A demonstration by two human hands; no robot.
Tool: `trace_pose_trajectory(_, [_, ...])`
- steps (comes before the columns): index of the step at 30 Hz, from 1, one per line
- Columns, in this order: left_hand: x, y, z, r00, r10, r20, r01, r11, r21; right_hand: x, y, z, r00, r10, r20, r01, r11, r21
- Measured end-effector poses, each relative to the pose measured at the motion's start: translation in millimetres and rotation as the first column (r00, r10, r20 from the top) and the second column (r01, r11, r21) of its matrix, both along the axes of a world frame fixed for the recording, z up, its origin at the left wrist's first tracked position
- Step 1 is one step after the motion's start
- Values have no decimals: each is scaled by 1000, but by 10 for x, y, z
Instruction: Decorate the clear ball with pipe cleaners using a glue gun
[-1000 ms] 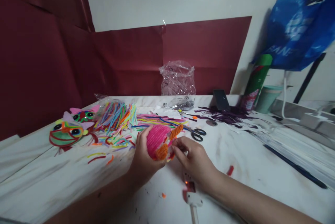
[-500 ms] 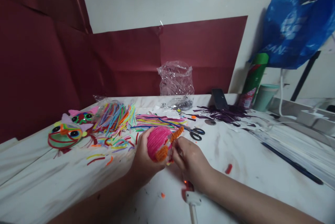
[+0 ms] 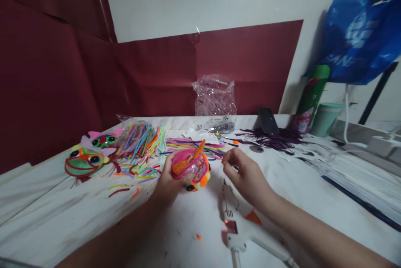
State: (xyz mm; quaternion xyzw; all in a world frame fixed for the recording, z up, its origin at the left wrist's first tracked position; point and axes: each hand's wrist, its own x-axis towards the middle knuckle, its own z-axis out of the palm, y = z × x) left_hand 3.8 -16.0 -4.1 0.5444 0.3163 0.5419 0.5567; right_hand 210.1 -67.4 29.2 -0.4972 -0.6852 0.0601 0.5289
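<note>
My left hand (image 3: 167,182) is wrapped round a pink pipe-cleaner figure (image 3: 196,163) with orange horn-like pieces, a clear plastic middle and a dark eye low on its side. To the right of the figure and apart from it is my right hand (image 3: 246,172). Its thumb and fingertips are curled together, and whatever may be between them is too small to make out. Below the right hand a white glue gun (image 3: 232,211) lies on the table, nozzle pointing away from me, a red light glowing on it. Black scissors (image 3: 234,168) are partly hidden behind the right hand.
Two fish-like figures (image 3: 84,161) sit at the left. Behind the left hand are a bag of coloured pipe cleaners (image 3: 140,140) and loose cut pieces. Purple strands (image 3: 275,140), a phone (image 3: 267,121), a green cup (image 3: 327,120) and a spray can (image 3: 313,97) stand further right.
My right hand has drawn away from the figure to the right. The figure has turned in my left hand, so its clear middle and eye show. More of the glue gun is visible.
</note>
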Motion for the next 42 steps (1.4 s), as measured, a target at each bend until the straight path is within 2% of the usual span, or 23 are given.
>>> trace_pose_trajectory(2, [-12, 4, -1, 999, -36, 25, 36, 999, -11, 170, 143, 9, 998, -52, -28, 50, 997, -58])
trace_pose_trajectory(6, [-5, -17, -2, 996, -61, 71, 61, 998, 12, 489, 398, -36, 978, -201, 58, 208, 965, -160])
trace_pose_trajectory(8, [9, -34, 0, 996, -59, 70, 58, 998, 12, 568, 446, -51, 967, -240, 91, 252, 955, -156])
trace_pose_trajectory(10, [23, -50, 3, 997, -56, 52, 55, 998, 8, 555, 420, -47, 962, -235, 136, 248, 964, -90])
trace_pose_trajectory(12, [33, -65, 9, 999, -43, 28, 43, 999, 12, 447, 323, -33, 964, -157, 217, 153, 988, 35])
trace_pose_trajectory(14, [37, -81, 19, 1000, -29, 4, 29, 999, 30, 279, 183, -24, 944, 9, 329, -60, 988, 145])
trace_pose_trajectory(16, [36, -94, 30, 1000, -24, -10, 24, 998, 51, 104, 46, -33, 889, 162, 428, -260, 948, 182])
trace_pose_trajectory(18, [28, -100, 35, 999, -49, -18, 50, 997, 63, -30, -50, -63, 846, 214, 488, -343, 920, 190])
trace_pose_trajectory(21, [10, -89, 16, 996, -62, -68, 66, 995, 73, -125, -97, -123, 848, 225, 480, -337, 927, 161])
trace_pose_trajectory(25, [-14, -71, -37, 985, 48, -167, -22, 988, 150, -151, -88, -164, 890, 221, 399, -285, 953, 106])
trace_pose_trajectory(27, [-14, -78, -55, 982, 56, -182, -26, 986, 166, -160, -92, -165, 901, 212, 378, -268, 958, 103])
trace_pose_trajectory(34, [40, -127, -52, 992, -54, -117, 66, 993, 101, -148, -98, -139, 869, 220, 443, -293, 951, 103])
trace_pose_trajectory(39, [38, -68, -55, 989, -141, -44, 143, 989, 34, -119, -68, -148, 899, 249, 359, -312, 941, 128])
trace_pose_trajectory(42, [29, -49, -65, 986, -166, -35, 166, 986, 25, -128, -52, -197, 886, 217, 410, -300, 942, 148])
